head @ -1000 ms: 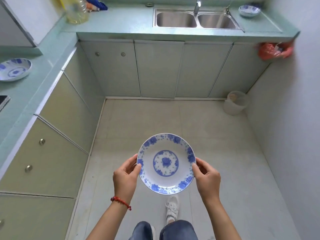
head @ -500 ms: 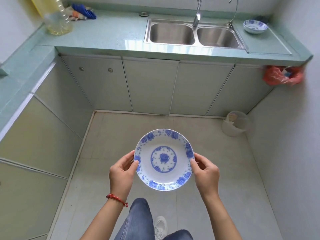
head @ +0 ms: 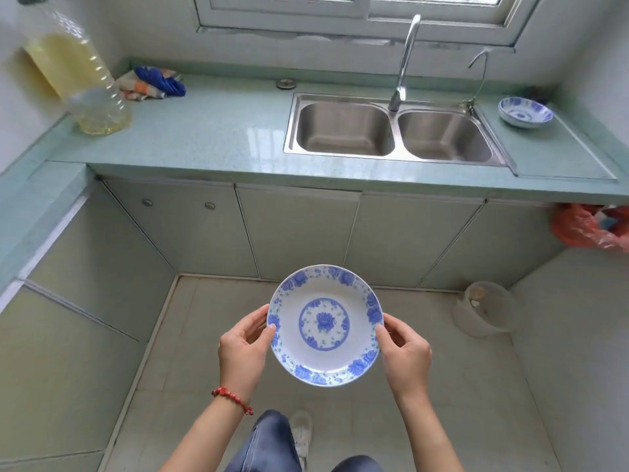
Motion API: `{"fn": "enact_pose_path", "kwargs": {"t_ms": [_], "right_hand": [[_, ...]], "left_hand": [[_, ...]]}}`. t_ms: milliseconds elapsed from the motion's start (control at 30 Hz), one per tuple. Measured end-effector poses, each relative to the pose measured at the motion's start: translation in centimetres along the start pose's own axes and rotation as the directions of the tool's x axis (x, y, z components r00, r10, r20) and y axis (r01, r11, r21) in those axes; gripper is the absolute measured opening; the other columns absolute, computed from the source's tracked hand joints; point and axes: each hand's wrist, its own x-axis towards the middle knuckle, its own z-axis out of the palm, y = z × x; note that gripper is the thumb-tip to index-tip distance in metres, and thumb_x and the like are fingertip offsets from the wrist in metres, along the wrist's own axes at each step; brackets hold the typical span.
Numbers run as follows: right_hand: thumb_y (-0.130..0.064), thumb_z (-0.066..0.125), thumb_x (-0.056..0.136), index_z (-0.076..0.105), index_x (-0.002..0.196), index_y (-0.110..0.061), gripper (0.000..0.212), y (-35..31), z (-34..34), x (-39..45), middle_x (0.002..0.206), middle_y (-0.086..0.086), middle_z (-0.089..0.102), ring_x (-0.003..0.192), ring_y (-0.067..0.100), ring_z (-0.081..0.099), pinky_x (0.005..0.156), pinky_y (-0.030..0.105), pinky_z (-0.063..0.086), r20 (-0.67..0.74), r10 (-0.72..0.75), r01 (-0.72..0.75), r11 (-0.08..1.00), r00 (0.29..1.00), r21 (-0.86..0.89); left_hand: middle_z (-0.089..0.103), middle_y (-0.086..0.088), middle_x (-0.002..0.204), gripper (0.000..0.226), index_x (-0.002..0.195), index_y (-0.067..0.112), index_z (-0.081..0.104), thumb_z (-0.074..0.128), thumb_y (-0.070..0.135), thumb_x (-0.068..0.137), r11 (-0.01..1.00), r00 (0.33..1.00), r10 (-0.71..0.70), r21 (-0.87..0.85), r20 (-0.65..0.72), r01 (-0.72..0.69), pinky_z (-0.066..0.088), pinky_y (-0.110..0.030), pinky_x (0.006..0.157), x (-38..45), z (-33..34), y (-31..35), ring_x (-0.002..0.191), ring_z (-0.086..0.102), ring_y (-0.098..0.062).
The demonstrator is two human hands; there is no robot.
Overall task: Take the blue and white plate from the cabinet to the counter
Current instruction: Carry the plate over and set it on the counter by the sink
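Plate (head: 325, 325): blue and white, face up, roughly level — held in the air above the floor (head: 442, 386), in front of the cabinets (head: 296, 233) and short of the counter (head: 211, 131).
Left hand (head: 242, 349): clasped on the plate's left rim, thumb lying on the upper face at the edge, fingers curled beneath.
Right hand (head: 405, 352): clasped on the right rim in the same manner, thumb on top, fingers under.
Bracelet (head: 231, 398): red beads, around the left wrist.
Counter: pale green, running across the far side and turning down the left edge of view.
Sink (head: 391, 134): steel, two basins, set in the counter right of centre; tall faucet (head: 405, 63) rising behind the divider.
Bowl (head: 525, 111): blue and white, on the counter just right of the sink, well apart from the plate.
Bottle (head: 78, 80): large, clear, yellowish liquid inside — at the counter's left corner, blurred.
Cloths (head: 153, 83): blue, orange and white, bunched against the back wall near the bottle.
Bag (head: 585, 229): red plastic, hanging under the counter's right end.
Bin (head: 483, 311): pale, on the floor at the right, near the cabinets.
Legs: blue jeans (head: 269, 444) and one white shoe (head: 301, 434) at the bottom edge, below the plate.
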Motion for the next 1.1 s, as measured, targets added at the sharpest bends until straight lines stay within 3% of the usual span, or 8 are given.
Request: {"fn": "enact_pose_path", "kwargs": {"t_ms": [100, 167, 300, 433, 800, 933, 1100], "right_hand": [[-0.006, 0.064, 0.079, 0.072, 0.090, -0.018, 0.018, -1.5, 2.0, 4.0, 0.079, -0.012, 0.071, 0.069, -0.002, 0.065, 0.064, 0.013, 0.052, 0.011, -0.016, 0.016, 1.000, 1.000, -0.009], [-0.007, 0.064, 0.080, 0.072, 0.088, -0.021, 0.018, -2.3, 3.1, 6.2, 0.077, -0.015, 0.072, 0.070, 0.000, 0.065, 0.064, 0.015, 0.053, 0.051, -0.022, 0.022, 1.000, 0.998, -0.001], [-0.010, 0.065, 0.080, 0.071, 0.085, -0.027, 0.019, -3.8, 5.6, 11.0, 0.071, -0.030, 0.069, 0.070, -0.006, 0.064, 0.058, 0.004, 0.046, 0.154, -0.040, 0.038, 0.999, 0.987, 0.012], [-0.013, 0.066, 0.080, 0.072, 0.091, -0.018, 0.014, -5.0, 9.1, 16.0, 0.077, -0.019, 0.071, 0.073, -0.004, 0.065, 0.061, 0.007, 0.050, 0.283, -0.081, 0.085, 0.996, 0.956, -0.003], [-0.016, 0.067, 0.081, 0.071, 0.093, -0.022, 0.014, -9.2, 20.5, 23.9, 0.079, -0.019, 0.068, 0.074, -0.009, 0.063, 0.059, 0.004, 0.048, 0.686, -0.157, 0.221, 0.975, 0.710, -0.005], [-0.017, 0.066, 0.080, 0.068, 0.086, -0.033, 0.018, -10.1, 25.2, 23.9, 0.079, -0.020, 0.069, 0.074, -0.006, 0.064, 0.062, 0.006, 0.049, 0.764, -0.142, 0.216, 0.976, 0.629, 0.004], [-0.017, 0.065, 0.080, 0.070, 0.088, -0.030, 0.016, -10.7, 31.6, 24.1, 0.073, -0.025, 0.070, 0.074, -0.004, 0.065, 0.062, 0.007, 0.050, 0.796, -0.115, 0.199, 0.980, 0.594, -0.007]], "left_hand": [[0.070, 0.000, 0.095, 0.033, 0.104, 0.011, 0.065, 0.061, -0.009, 0.078, 1.000, 1.000, 0.010, -0.004, 0.002, -0.010, 0.054, -0.013, 0.074, 4.0, 1.0, 1.3, 0.084, 0.067, 0.000], [0.070, 0.002, 0.095, 0.034, 0.104, 0.013, 0.066, 0.061, -0.009, 0.078, 1.000, 1.000, 0.012, -0.017, -0.020, -0.012, 0.053, -0.013, 0.075, 6.1, 1.4, 1.8, 0.086, 0.067, -0.003], [0.070, -0.003, 0.098, 0.032, 0.106, 0.008, 0.064, 0.062, -0.008, 0.078, 0.999, 0.994, -0.012, -0.043, -0.111, 0.008, 0.053, -0.012, 0.076, 9.8, 2.4, 2.2, 0.090, 0.066, -0.006], [0.070, 0.000, 0.097, 0.032, 0.107, 0.008, 0.064, 0.062, -0.006, 0.078, 0.997, 0.970, -0.024, -0.074, -0.244, 0.006, 0.052, -0.010, 0.072, 13.0, 2.9, 2.7, 0.088, 0.066, 0.001], [0.069, 0.003, 0.097, 0.034, 0.106, 0.008, 0.064, 0.060, -0.010, 0.078, 0.986, 0.764, -0.079, -0.165, -0.640, -0.037, 0.051, -0.008, 0.071, 17.2, 1.2, 4.1, 0.087, 0.065, 0.005], [0.069, 0.000, 0.100, 0.035, 0.106, 0.009, 0.065, 0.058, -0.011, 0.078, 0.984, 0.695, -0.100, -0.174, -0.712, -0.036, 0.052, -0.010, 0.074, 19.0, -1.3, 3.9, 0.088, 0.065, 0.002], [0.070, 0.001, 0.099, 0.034, 0.105, 0.010, 0.065, 0.059, -0.009, 0.079, 0.986, 0.662, -0.114, -0.164, -0.741, -0.014, 0.053, -0.014, 0.077, 23.0, -5.4, 3.3, 0.090, 0.066, -0.003]]}}
